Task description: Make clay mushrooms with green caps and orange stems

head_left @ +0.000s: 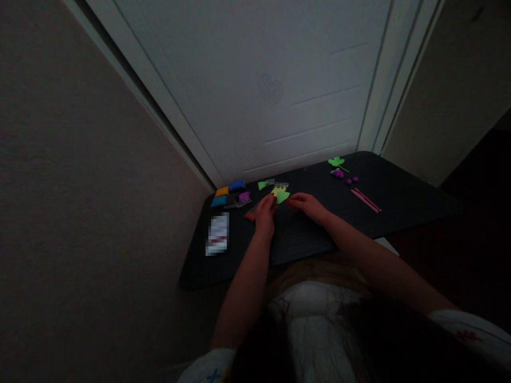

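Note:
My left hand [265,210] is closed on a flat light-green clay piece [283,197] that sticks out past its fingertips toward the right. Just right of that piece, my right hand [302,204] has its fingers pinched together; whatever lies between them is too small and dark to name. Behind the left hand lies a yellow packet [279,186]. An orange-red packet [250,214] is partly hidden by the left hand. A clear packet with green clay [264,184] rests a little farther back.
Orange [222,191], blue [237,184] and purple [244,197] clay packets sit at the table's back left, near a blurred white card [217,234]. Rightward are a green clay flower [336,161], purple clay balls [349,181] and pink sticks [365,200]. A white door [303,117] stands behind the dark table [411,197].

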Action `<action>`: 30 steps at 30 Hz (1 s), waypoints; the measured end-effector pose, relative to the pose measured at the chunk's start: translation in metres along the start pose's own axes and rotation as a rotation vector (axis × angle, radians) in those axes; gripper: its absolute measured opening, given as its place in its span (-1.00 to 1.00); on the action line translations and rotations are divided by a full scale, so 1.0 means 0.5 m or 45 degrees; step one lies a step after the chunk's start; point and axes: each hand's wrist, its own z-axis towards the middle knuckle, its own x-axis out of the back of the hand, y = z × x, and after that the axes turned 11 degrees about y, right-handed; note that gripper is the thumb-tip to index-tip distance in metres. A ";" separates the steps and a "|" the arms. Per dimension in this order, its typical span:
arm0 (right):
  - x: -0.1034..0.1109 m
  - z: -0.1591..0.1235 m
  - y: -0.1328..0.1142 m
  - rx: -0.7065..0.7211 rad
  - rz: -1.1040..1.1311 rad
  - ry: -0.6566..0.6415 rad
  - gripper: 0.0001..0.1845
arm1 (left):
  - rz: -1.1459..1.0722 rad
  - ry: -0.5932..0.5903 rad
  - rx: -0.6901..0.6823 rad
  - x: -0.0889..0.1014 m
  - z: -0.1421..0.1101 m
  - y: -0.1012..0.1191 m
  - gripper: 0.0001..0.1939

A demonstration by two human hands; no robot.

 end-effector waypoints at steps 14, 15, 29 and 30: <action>0.000 -0.002 -0.001 0.075 -0.076 -0.004 -0.66 | 0.049 -0.066 0.074 0.003 -0.003 -0.006 -0.74; 0.000 -0.003 -0.003 0.081 -0.084 -0.004 -0.66 | 0.041 -0.073 0.077 0.002 -0.004 -0.005 -0.74; 0.002 -0.003 -0.007 0.116 -0.157 0.011 -0.68 | -0.029 -0.123 0.140 -0.003 -0.010 -0.003 -0.80; 0.003 -0.003 -0.008 0.120 -0.162 0.013 -0.68 | -0.029 -0.123 0.143 -0.004 -0.010 -0.003 -0.81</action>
